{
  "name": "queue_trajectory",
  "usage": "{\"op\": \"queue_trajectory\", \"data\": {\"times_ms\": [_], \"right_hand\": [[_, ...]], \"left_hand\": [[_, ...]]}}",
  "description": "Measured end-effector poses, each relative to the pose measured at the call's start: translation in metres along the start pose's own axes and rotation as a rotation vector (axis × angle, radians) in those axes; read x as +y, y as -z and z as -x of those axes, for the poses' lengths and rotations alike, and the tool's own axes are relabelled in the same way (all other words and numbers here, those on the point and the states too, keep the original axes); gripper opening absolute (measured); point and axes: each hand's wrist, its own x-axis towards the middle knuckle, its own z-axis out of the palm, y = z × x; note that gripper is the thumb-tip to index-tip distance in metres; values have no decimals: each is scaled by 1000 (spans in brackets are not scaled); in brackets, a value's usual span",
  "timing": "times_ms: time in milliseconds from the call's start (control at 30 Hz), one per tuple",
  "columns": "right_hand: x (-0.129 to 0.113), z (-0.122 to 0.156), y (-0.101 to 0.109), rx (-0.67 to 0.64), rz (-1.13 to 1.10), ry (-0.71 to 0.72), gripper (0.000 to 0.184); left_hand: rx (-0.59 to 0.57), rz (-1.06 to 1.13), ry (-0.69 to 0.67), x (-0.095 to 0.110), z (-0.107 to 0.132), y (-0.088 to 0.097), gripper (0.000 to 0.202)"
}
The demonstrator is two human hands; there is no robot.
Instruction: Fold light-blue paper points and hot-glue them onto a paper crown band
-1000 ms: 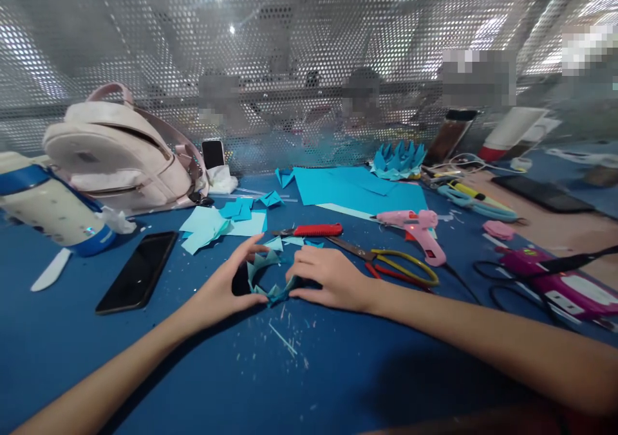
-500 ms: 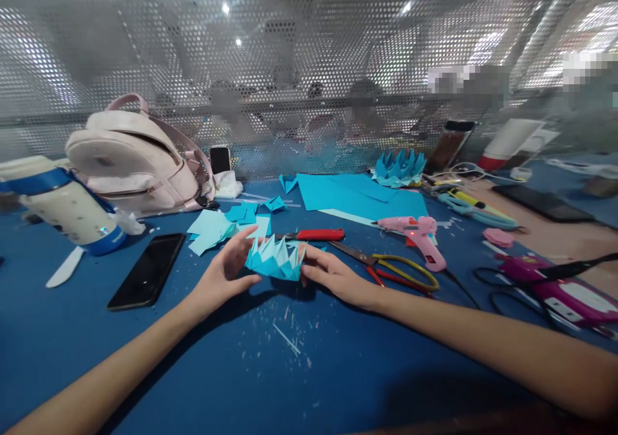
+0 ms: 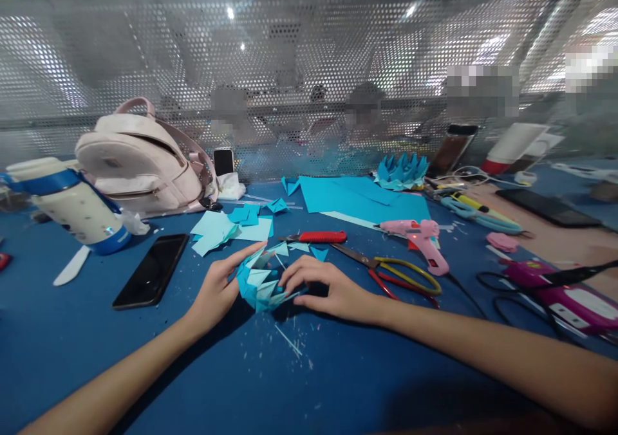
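Note:
A blue and pale-blue folded paper ring with pointed tips is held tilted above the table, its hollow turned toward the right. My left hand grips its left side, fingers behind it and thumb hidden by the paper. On the other side, my right hand has curled fingers at the ring's right rim, the fingertips reaching to its opening. Behind the ring lie small blue paper pieces and a red-handled cutter. Scissors with yellow and red handles rest right of my right hand.
A pink glue gun lies beyond the scissors. Blue sheets and another pointed paper ring are at the back. Left are a phone, a bottle and a backpack. A perforated metal screen stands behind the table.
The paper ring has come lower and tipped from roughly level so its hollow shows. My right hand has shifted down, its fingers now bent at the ring's opening. The view has shifted slightly.

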Motion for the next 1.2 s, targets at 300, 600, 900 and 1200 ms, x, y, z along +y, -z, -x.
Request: {"op": "queue_trajectory", "data": {"times_ms": [300, 600, 900, 1200], "right_hand": [[2, 2, -2, -122, 138, 59, 23], [-11, -1, -11, -107, 76, -139, 26], [-5, -4, -26, 59, 148, -38, 10], [0, -7, -18, 325, 40, -220, 15]], "left_hand": [[53, -142, -72, -2, -2, 2, 37], [74, -223, -147, -2, 2, 0, 32], [91, -61, -56, 11, 3, -20, 51], [53, 533, 294, 11, -2, -29, 31]]}}
